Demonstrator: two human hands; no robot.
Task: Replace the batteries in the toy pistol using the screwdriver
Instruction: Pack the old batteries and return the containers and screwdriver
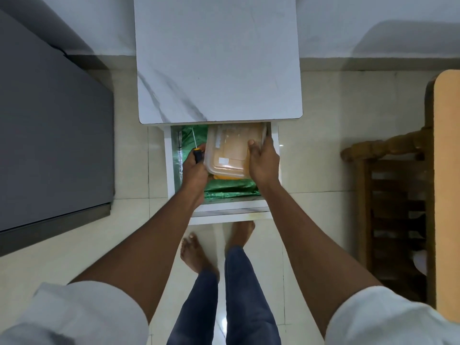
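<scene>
A clear plastic box (230, 151) with an orange tint sits in the pulled-out white drawer (169, 165), held between both hands. My left hand (195, 168) presses its left side while also gripping a screwdriver (198, 153) with a black and yellow handle, its thin shaft pointing away from me. My right hand (263, 159) clasps the box's right side, thumb on the lid. No toy pistol or batteries can be seen.
A green cloth or bag (231, 191) lines the drawer under the box. The drawer belongs to a small white marble-top table (216, 58). A grey cabinet (49, 133) stands left, a wooden chair (398, 195) right. My bare feet stand on the tiled floor below.
</scene>
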